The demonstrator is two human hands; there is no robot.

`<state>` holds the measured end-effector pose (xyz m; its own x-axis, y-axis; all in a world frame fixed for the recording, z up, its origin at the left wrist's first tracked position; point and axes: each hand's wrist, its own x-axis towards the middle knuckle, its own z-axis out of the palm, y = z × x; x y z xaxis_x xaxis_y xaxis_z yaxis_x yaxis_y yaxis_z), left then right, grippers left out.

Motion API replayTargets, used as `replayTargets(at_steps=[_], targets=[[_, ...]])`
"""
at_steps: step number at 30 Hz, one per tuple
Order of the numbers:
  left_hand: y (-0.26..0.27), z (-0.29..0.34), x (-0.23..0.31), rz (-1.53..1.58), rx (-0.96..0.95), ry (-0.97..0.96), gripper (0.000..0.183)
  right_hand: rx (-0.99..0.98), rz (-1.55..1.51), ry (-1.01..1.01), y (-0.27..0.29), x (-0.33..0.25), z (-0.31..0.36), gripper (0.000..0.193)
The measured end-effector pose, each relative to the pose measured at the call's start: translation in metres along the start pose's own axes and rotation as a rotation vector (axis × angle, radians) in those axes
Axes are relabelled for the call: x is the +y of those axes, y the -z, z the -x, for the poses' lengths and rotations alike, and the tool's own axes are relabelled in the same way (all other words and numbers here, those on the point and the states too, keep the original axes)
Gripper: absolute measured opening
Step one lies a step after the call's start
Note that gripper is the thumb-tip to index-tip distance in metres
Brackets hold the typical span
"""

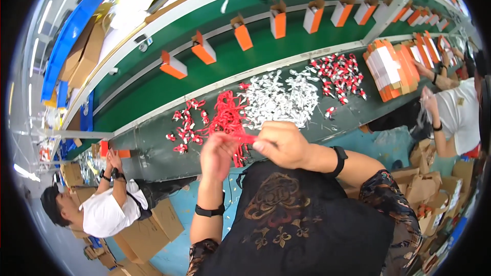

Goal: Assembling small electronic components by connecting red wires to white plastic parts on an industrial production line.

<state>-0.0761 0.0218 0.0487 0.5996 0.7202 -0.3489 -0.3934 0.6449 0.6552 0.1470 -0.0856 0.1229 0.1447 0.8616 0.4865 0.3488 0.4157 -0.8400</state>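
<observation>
A red strap (pixel 244 138) is held level between my two hands, above the near edge of the dark work table. My right hand (pixel 284 144) is closed with thumb and forefinger pinching its right end. At the other end, the fingers of my left hand (pixel 216 157) close on the strap, slightly blurred. Just beyond them lies a heap of red straps (pixel 226 112). To its right spreads a pile of white looped cords (pixel 281 99). Small bundled red, white and black pieces lie in a left group (pixel 187 127) and a larger right group (pixel 338 74).
Behind the table (pixel 153 161) runs a green conveyor (pixel 220 69) carrying several open orange-and-white boxes (pixel 277 20). Stacked flat cartons (pixel 386 69) stand at the right end. One co-worker (pixel 110 209) is at the left, another (pixel 455 107) at the right. Cardboard boxes (pixel 148 232) sit on the floor.
</observation>
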Motion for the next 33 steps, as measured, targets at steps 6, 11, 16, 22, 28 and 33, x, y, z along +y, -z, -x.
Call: replayTargets(at_steps=[6, 11, 16, 22, 28, 33], targets=[[-0.050, 0.007, -0.022, -0.632, -0.321, -0.298, 0.098, -0.116, 0.225, 0.102, -0.008, -0.006, 0.014, 0.017], [-0.071, 0.002, -0.036, -0.345, -0.450, 0.033, 0.085, -0.043, 0.445, 0.168, -0.005, -0.012, 0.003, 0.014], [-0.044, 0.001, -0.050, -0.405, -0.152, 0.320, 0.048, -0.108, 0.523, -0.049, 0.016, 0.023, 0.016, 0.019], [-0.021, 0.005, -0.053, -0.811, 0.015, 0.290, 0.029, -0.031, 0.099, -0.758, 0.020, 0.165, 0.080, 0.029], [-0.017, 0.015, -0.048, -0.702, 0.281, 0.132, 0.017, 0.187, 0.761, -0.994, 0.040, 0.246, 0.099, 0.036], [-0.025, 0.017, -0.037, -0.735, 0.334, 0.068, 0.016, 0.323, 0.701, -1.021, 0.043, 0.258, 0.113, 0.026]])
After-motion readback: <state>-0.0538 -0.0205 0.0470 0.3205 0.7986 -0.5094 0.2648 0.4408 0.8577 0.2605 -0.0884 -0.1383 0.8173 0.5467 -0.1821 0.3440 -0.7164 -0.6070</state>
